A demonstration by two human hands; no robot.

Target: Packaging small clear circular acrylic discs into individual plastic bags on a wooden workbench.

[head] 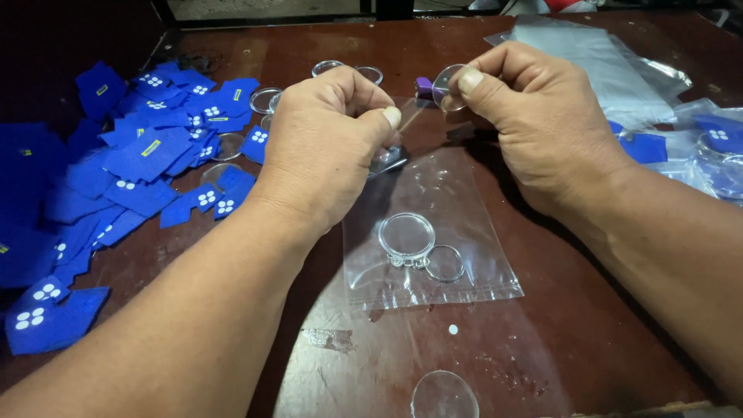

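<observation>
I see both forearms coming in from the bottom corners and meeting over the middle of the brown table (232, 58), knuckles up and wrists slightly bent. My left hand (329, 143) is curled closed, thumb pressed against the forefinger, pinching the top edge of a clear plastic bag (429, 232) along with something small and shiny that I cannot make out. My right hand (538, 116) is also closed in a pinch, thumb and forefinger gripping a clear round disc (447, 83) held on edge just above the bag's open mouth. The bag hangs down from the left hand and lies flat on the table between my arms; inside it sit a clear round case (406, 234) and a metal ring (445, 263), touching each other. Another clear dome (443, 395) lies near the front edge. A heap of blue cloth patches (131, 170) spreads over the left side, and more plastic bags (596, 70) lie on the right
</observation>
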